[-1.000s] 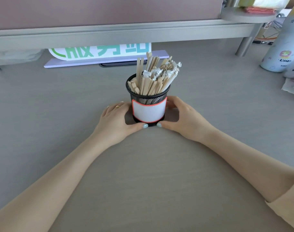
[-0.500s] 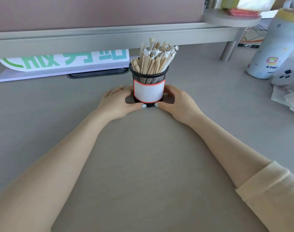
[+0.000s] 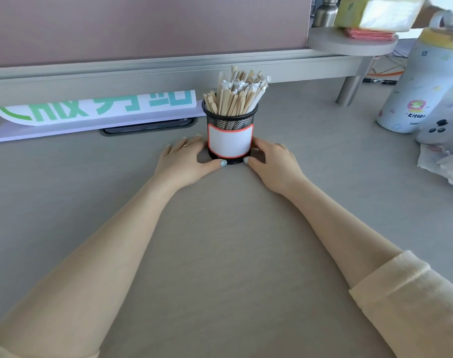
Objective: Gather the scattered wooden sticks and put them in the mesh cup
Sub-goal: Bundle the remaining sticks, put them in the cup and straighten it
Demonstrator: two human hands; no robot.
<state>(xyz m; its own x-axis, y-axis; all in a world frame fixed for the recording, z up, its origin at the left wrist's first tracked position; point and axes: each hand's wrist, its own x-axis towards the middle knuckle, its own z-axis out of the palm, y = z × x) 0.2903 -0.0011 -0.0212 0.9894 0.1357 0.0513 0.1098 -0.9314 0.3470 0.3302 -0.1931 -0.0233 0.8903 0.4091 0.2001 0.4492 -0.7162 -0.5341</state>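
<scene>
Mesh cup (image 3: 230, 135) upright mid-desk (image 3: 220, 254), wooden sticks (image 3: 235, 95) inside, leaning right. 2 hands flank its base: left hand (image 3: 185, 161) & right hand (image 3: 273, 164), fingers curled round it, thumbs touching front. Risk: uneven push tips the top-heavy cup, spilling sticks. Fingers behind cup hidden; grip firmness unclear.

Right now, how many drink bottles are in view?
2. A pale blue bottle with a yellow lid stands on the desk at far right; a steel bottle stands on the raised shelf behind it. More may be hidden off-frame.
</scene>
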